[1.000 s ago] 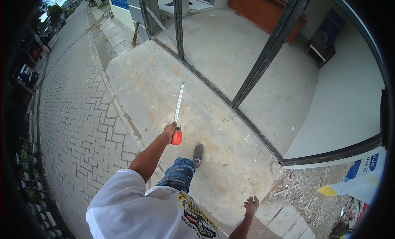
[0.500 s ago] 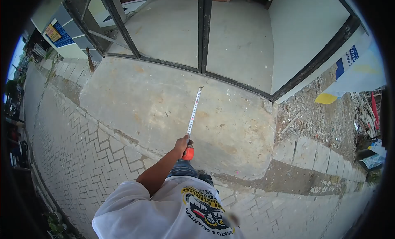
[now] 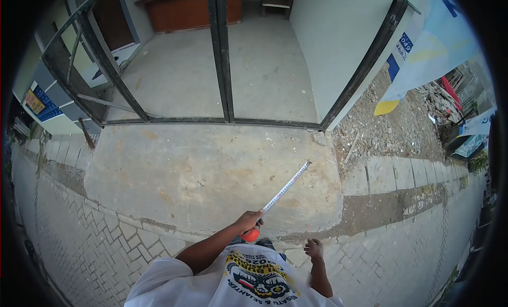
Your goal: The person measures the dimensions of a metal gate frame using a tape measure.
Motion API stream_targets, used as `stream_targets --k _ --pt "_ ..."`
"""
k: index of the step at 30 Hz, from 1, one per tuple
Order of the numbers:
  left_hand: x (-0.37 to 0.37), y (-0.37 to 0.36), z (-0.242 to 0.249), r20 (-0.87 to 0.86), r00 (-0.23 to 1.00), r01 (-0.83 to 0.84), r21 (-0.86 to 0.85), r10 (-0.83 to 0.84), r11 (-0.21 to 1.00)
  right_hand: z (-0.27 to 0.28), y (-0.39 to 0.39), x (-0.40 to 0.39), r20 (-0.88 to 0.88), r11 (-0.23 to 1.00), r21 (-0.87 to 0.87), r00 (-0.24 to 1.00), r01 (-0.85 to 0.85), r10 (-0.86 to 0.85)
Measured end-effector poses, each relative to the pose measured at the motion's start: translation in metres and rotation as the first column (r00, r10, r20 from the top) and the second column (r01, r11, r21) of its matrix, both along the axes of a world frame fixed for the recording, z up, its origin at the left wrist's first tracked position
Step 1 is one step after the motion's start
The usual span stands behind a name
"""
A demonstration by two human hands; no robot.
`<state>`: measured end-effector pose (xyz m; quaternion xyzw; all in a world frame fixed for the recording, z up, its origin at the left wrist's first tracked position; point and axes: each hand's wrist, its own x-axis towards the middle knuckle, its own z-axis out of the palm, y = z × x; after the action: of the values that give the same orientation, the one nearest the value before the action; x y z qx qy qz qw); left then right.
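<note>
My left hand (image 3: pixel 248 222) is closed around a red tape measure (image 3: pixel 250 235) in front of my body. Its extended blade (image 3: pixel 286 187) points forward and to the right, over the concrete slab (image 3: pixel 159 169). The blade's far end looks near the slab's right part; whether it touches the surface is unclear. Lower right, my right hand (image 3: pixel 314 248) is raised beside my body, its fingers loosely bent and a little apart, with nothing visible in it.
A dark metal frame (image 3: pixel 225 69) with uprights borders the slab's far edge. Beyond it are an indoor floor and a brown-red counter (image 3: pixel 177 11). Rubble (image 3: pixel 381 127) and a hanging banner (image 3: pixel 434 48) lie to the right. Block paving (image 3: pixel 106 238) is at the near left.
The view has swung, and the frame looks more level. The tape's blade now slants further right, still held in my left hand. My right hand has come into view at the lower right.
</note>
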<state>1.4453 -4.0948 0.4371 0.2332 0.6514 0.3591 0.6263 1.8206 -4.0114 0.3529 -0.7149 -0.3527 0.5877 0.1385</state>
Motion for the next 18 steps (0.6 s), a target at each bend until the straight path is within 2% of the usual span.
stream_targets --k 1,2,4,5,6,7,8,9,10,11,12,13,15,16,17,18 --pt "-0.004 0.000 -0.015 -0.007 0.996 0.094 -0.008 -0.094 0.996 -0.004 -0.004 -0.005 0.004 1.000 -0.019 1.000 -0.005 0.006" --pt "-0.011 -0.001 0.016 -0.041 0.979 0.200 -0.054 -0.202 0.978 -0.006 -0.010 -0.010 0.034 0.999 -0.042 0.999 -0.019 0.021" --pt "-0.022 -0.005 -0.014 -0.059 0.935 0.342 -0.102 -0.349 0.934 -0.021 -0.029 -0.008 0.030 0.996 -0.080 0.999 -0.029 0.031" --pt "-0.026 -0.012 -0.022 -0.069 0.941 0.327 -0.071 -0.332 0.942 -0.029 -0.038 -0.009 0.072 0.991 -0.130 0.997 -0.009 0.018" --pt "-0.033 -0.017 -0.028 -0.080 0.946 0.311 -0.041 -0.313 0.950 -0.029 -0.047 -0.010 0.030 0.988 -0.156 1.000 0.013 -0.008" --pt "-0.042 -0.023 -0.030 -0.105 0.950 0.293 -0.026 -0.294 0.956 -0.058 -0.055 0.003 0.008 0.975 -0.220 1.000 0.001 0.001" --pt "-0.048 -0.031 -0.031 -0.117 0.972 0.210 0.029 -0.205 0.977 -0.126 -0.060 0.040 -0.090 0.972 -0.236 0.995 0.018 -0.041" --pt "-0.055 -0.039 -0.030 -0.115 0.986 0.130 0.081 -0.121 0.988 -0.090 -0.078 0.025 -0.015 0.966 -0.236 0.994 -0.109 0.108" --pt "-0.064 -0.046 -0.027 -0.119 0.987 0.123 0.086 -0.112 0.989 -0.134 -0.093 0.045 0.045 0.944 -0.014 0.943 -0.328 0.329" --pt "-0.073 -0.056 -0.025 -0.107 0.994 -0.013 0.104 0.024 0.994 -0.156 -0.108 0.054 0.044 0.942 -0.013 0.941 -0.335 0.335" --pt "-0.082 -0.066 -0.025 -0.093 0.982 -0.150 0.120 0.162 0.981 -0.166 -0.116 0.058 -0.110 0.965 -0.052 0.962 -0.256 0.249" --pt "-0.092 -0.074 -0.029 -0.092 0.981 -0.161 0.124 0.173 0.979 -0.177 -0.116 0.062 -0.255 0.977 -0.103 0.955 -0.184 0.153" --pt "-0.110 -0.088 -0.041 -0.064 0.877 -0.452 0.230 0.477 0.862 -0.156 -0.117 0.040 -0.228 0.980 -0.136 0.967 -0.144 0.111" --pt "-0.118 -0.095 -0.049 -0.059 0.871 -0.464 0.228 0.488 0.856 -0.142 -0.118 0.030 -0.200 0.981 -0.172 0.978 -0.092 0.057" --pt "-0.129 -0.100 -0.055 -0.074 0.815 -0.550 0.211 0.575 0.808 -0.152 -0.111 0.031 -0.196 0.980 -0.171 0.978 -0.106 0.072" --pt "-0.140 -0.105 -0.060 -0.091 0.749 -0.632 0.196 0.656 0.750 -0.179 -0.102 0.033 -0.117 0.958 0.003 0.952 -0.286 0.284"
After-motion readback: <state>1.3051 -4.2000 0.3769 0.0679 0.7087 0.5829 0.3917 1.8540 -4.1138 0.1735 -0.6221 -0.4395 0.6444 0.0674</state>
